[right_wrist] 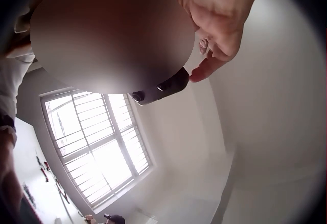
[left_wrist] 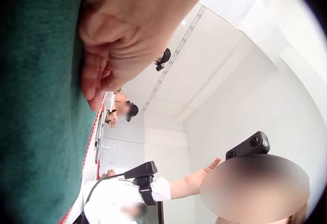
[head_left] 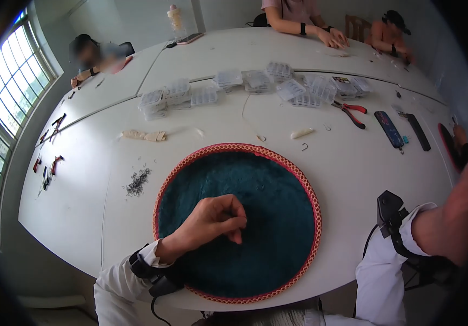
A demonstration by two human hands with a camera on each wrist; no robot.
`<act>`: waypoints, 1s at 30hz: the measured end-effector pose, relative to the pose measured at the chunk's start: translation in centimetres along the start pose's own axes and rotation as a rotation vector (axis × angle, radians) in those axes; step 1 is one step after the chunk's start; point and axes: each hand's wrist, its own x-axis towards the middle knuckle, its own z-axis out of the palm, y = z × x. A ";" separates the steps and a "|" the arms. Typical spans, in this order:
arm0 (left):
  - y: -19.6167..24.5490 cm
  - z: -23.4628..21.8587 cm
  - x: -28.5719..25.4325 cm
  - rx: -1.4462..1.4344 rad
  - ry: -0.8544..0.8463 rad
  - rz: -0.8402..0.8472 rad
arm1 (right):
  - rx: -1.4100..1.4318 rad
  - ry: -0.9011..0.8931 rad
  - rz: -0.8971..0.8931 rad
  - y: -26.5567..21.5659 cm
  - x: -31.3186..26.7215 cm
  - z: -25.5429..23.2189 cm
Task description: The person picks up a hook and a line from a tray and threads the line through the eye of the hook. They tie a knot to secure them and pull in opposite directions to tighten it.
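In the head view the left hand rests on a round dark green mat with a red and gold braided rim. Its fingers are loosely curled, thumb near the index finger, and nothing shows between them. The left wrist view has the same hand low against the green cloth. Raised beside the wearer's head, the right hand touches the end of a black head camera with an extended finger. Only the right forearm shows in the head view.
Clear plastic boxes span the table behind the mat. Dark hooks lie left, near a wrapped beige bundle. Red-handled pliers and a phone lie right. Other people sit at the far side.
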 end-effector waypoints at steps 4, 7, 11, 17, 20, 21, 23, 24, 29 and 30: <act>-0.5 -0.2 -0.1 -0.199 0.075 0.085 | 0.227 -0.376 0.062 2.5 3.0 9.1; -0.9 -0.2 -0.2 -0.180 0.146 0.144 | 0.390 -0.816 0.898 4.0 -1.4 13.7; -0.8 -0.2 -0.4 -0.095 0.174 0.213 | 0.171 -1.000 1.095 7.2 -7.8 15.3; -0.6 -0.2 -0.9 -0.014 0.169 0.210 | 0.093 -1.017 1.123 5.3 -7.4 16.7; 0.1 0.3 -1.2 0.030 0.136 0.170 | 0.063 -1.087 1.225 5.0 -6.9 16.8; 0.0 0.5 -1.3 0.003 0.135 0.174 | 0.053 -1.086 1.230 4.9 -7.1 16.7; 0.2 0.9 -1.4 -0.027 0.134 0.188 | 0.026 -1.033 1.036 4.6 -7.6 16.6; 0.4 1.0 -1.6 -0.066 0.143 0.173 | 0.020 -1.036 1.030 4.5 -7.6 16.6; 2.0 1.7 -2.9 -0.132 0.214 0.180 | 0.102 -0.841 1.068 3.6 -7.7 16.5; 2.3 1.8 -3.1 -0.164 0.204 0.180 | 0.099 -0.845 1.059 3.4 -7.6 16.5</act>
